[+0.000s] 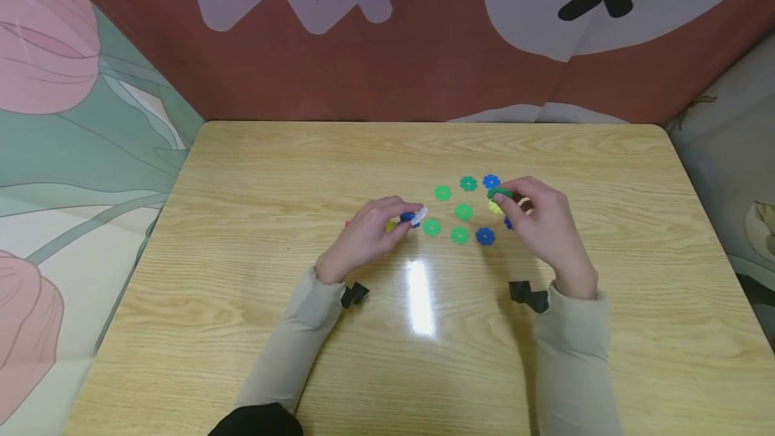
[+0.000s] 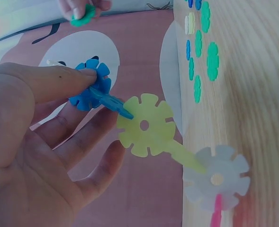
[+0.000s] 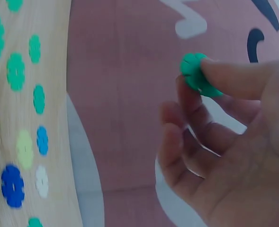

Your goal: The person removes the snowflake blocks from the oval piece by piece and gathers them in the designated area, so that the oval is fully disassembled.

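My left hand (image 1: 366,231) pinches a blue notched plastic disc (image 2: 103,78) between thumb and fingers. It belongs to a linked chain: beyond the blue, the left wrist view shows a yellow disc (image 2: 153,137), a whitish translucent disc (image 2: 231,165) and a pink piece (image 2: 216,215) cut by the frame's edge. In the head view a white disc (image 1: 419,215) tips the chain's right end. Thumb and fingertips of my right hand (image 1: 547,224) grip a green disc (image 3: 192,70), raised over the loose discs to the right of the chain.
Several loose discs lie flat on the wooden table (image 1: 242,328), among them a green disc (image 1: 460,235), a blue disc (image 1: 486,236) and a yellow disc (image 1: 495,207) partly behind my right hand. A painted wall (image 1: 424,73) stands along the table's far edge.
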Available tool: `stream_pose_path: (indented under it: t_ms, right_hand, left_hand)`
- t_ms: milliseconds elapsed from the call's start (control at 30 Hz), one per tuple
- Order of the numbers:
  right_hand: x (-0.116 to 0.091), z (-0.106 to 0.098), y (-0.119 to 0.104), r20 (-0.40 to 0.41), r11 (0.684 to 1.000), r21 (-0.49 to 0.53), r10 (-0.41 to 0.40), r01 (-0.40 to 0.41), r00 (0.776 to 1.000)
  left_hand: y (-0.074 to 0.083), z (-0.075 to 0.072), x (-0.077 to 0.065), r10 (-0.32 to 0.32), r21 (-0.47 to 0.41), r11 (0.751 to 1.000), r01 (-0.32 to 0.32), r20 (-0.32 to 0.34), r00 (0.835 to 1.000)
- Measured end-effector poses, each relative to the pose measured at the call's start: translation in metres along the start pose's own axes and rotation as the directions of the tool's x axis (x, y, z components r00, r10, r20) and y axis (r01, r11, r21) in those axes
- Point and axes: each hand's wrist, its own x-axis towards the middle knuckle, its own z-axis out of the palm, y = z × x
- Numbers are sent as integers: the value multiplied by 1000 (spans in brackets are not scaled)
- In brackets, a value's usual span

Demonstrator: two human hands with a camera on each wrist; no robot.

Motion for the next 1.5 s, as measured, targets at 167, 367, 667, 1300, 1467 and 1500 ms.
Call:
stream_pose_path:
  t_ms: [167, 367, 667, 1300, 1467, 1500]
  right_hand:
    - [-3, -15, 13, 141, 993, -58, 112, -105, 984]
    - [-8, -29, 33, 307, 956, -167, 282, -240, 909]
    - [-9, -24, 60, 502, 914, -266, 402, -305, 766]
    - [-5, -12, 55, 474, 901, -290, 429, -324, 769]
    - [1, 0, 26, 317, 985, -51, 173, -165, 933]
    - [2, 4, 19, 278, 995, 11, 97, -104, 956]
  left_hand:
    - [1, -1, -1, -13, 1, 1000, 13, 7, 1000]
    - [1, -1, -1, -23, -1, 1000, 23, 12, 1000]
    - [1, -1, -1, 7, -30, 1000, -8, -3, 1000]
    - [0, 0, 0, -10, -56, 998, 9, -14, 1000]
    - [0, 0, 1, -65, -118, 991, 66, 19, 998]
    - [0, 0, 1, -67, -128, 989, 71, 29, 997]
